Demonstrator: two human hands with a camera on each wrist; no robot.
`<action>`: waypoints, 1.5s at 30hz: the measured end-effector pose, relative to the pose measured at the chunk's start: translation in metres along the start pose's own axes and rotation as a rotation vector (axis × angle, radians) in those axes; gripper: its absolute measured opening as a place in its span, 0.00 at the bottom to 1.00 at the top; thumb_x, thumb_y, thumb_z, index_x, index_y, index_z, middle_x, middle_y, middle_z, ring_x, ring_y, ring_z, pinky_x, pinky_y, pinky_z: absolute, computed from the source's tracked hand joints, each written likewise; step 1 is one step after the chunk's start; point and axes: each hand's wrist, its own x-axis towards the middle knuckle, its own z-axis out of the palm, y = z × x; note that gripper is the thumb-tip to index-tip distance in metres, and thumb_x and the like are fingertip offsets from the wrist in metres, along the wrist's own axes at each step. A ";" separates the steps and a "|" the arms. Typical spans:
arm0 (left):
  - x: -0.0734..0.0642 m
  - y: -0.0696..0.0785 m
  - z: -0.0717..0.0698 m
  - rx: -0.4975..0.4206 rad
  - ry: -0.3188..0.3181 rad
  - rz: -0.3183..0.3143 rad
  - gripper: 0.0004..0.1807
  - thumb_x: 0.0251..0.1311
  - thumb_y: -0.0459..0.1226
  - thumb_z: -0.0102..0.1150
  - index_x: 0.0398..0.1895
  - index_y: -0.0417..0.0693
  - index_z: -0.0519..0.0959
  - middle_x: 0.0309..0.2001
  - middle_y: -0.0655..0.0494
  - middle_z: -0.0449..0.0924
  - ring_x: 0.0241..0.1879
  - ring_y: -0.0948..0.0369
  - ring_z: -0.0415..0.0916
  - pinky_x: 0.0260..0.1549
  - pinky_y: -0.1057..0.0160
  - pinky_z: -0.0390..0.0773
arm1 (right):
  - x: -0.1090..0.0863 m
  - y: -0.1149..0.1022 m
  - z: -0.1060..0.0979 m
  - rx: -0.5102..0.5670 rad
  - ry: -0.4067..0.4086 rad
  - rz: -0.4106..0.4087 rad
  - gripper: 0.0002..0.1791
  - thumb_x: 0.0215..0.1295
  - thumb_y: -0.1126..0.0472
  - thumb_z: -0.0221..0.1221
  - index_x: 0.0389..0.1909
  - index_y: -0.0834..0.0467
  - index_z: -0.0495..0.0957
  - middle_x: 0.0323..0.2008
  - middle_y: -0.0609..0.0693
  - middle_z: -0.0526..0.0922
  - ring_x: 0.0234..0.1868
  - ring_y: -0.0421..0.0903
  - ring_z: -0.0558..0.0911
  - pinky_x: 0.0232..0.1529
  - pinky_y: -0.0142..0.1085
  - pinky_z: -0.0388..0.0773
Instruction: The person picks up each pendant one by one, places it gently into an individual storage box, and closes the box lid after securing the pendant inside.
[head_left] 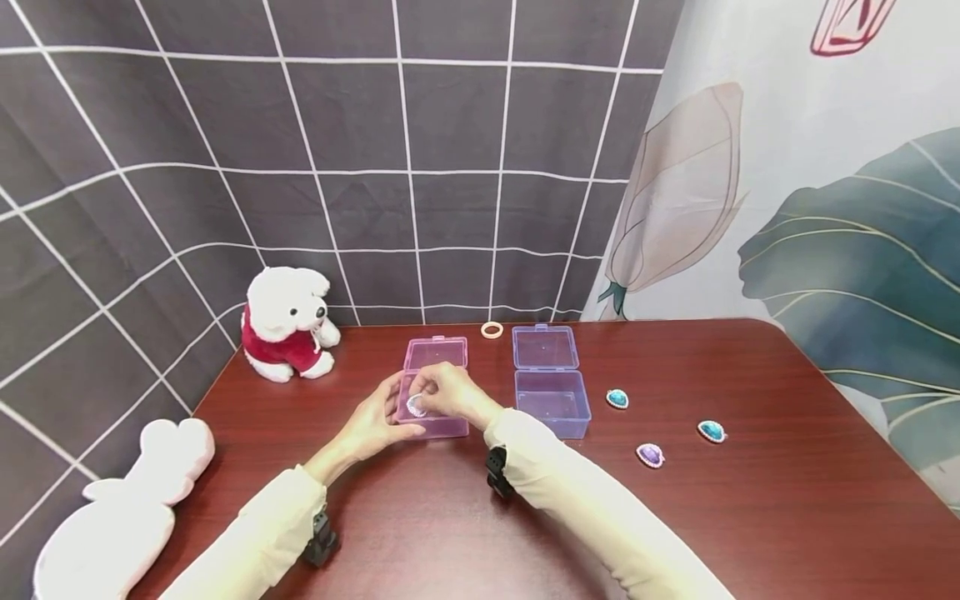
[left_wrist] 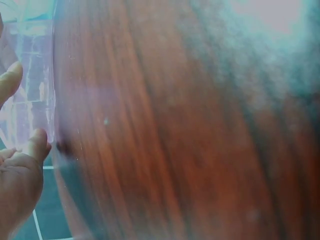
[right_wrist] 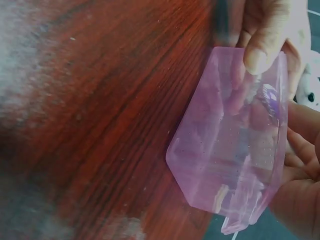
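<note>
A pink clear plastic box (head_left: 437,427) stands on the table with its hinged lid (head_left: 437,353) raised at the back. My left hand (head_left: 373,425) grips the box's left end, its thumb (right_wrist: 257,61) against the front wall. My right hand (head_left: 447,392) reaches in from above and pinches a gem with a white beaded rim (head_left: 416,406). Through the pink wall in the right wrist view, this gem (right_wrist: 270,97) looks purple. The right fingertips are partly hidden. To the right stands a blue-violet clear box (head_left: 552,396), its lid up too.
Two teal gems (head_left: 617,399) (head_left: 712,431) and a purple gem (head_left: 650,455) lie right of the blue-violet box. A wooden ring (head_left: 492,330) is at the back edge. A white toy bear in red (head_left: 288,325) sits back left, and a white plush (head_left: 123,517) lies front left.
</note>
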 end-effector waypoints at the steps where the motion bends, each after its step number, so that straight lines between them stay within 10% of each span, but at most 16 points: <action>1: 0.000 0.000 0.000 -0.004 -0.002 0.004 0.48 0.49 0.28 0.67 0.69 0.29 0.47 0.67 0.29 0.55 0.63 0.39 0.62 0.57 0.55 0.73 | 0.001 0.000 0.000 -0.030 -0.024 -0.012 0.04 0.50 0.71 0.65 0.28 0.64 0.80 0.25 0.55 0.84 0.23 0.35 0.74 0.25 0.21 0.72; 12: -0.001 0.001 0.000 -0.010 -0.008 0.009 0.48 0.49 0.27 0.67 0.69 0.30 0.48 0.65 0.29 0.58 0.60 0.39 0.67 0.53 0.58 0.78 | 0.012 -0.002 0.010 -0.224 -0.205 0.065 0.03 0.49 0.67 0.66 0.27 0.60 0.84 0.28 0.51 0.86 0.28 0.39 0.77 0.34 0.23 0.74; 19: 0.000 0.001 -0.001 -0.021 -0.003 0.000 0.48 0.49 0.27 0.67 0.69 0.30 0.48 0.66 0.29 0.57 0.59 0.39 0.68 0.51 0.61 0.79 | 0.015 -0.003 0.015 -0.239 -0.193 0.126 0.03 0.51 0.65 0.67 0.27 0.60 0.86 0.31 0.49 0.87 0.40 0.44 0.82 0.48 0.27 0.76; 32: -0.001 0.002 0.001 -0.005 -0.003 0.001 0.48 0.49 0.28 0.67 0.69 0.32 0.48 0.65 0.30 0.58 0.59 0.40 0.69 0.50 0.62 0.79 | 0.010 -0.005 0.015 -0.237 -0.131 0.113 0.03 0.49 0.67 0.67 0.27 0.60 0.86 0.30 0.50 0.87 0.37 0.43 0.82 0.42 0.24 0.76; 38: -0.001 0.001 0.002 0.006 -0.001 -0.020 0.48 0.49 0.29 0.68 0.70 0.33 0.48 0.67 0.32 0.56 0.62 0.40 0.65 0.54 0.55 0.76 | -0.002 -0.010 -0.005 -0.090 0.039 -0.015 0.07 0.52 0.71 0.62 0.32 0.64 0.85 0.32 0.54 0.87 0.31 0.42 0.80 0.31 0.23 0.74; 45: 0.000 0.001 0.001 0.013 0.011 -0.024 0.48 0.47 0.30 0.69 0.69 0.32 0.50 0.66 0.31 0.58 0.60 0.40 0.67 0.55 0.51 0.75 | -0.052 0.009 -0.084 0.254 0.213 -0.117 0.11 0.59 0.70 0.59 0.43 0.70 0.80 0.41 0.63 0.83 0.33 0.41 0.83 0.38 0.33 0.84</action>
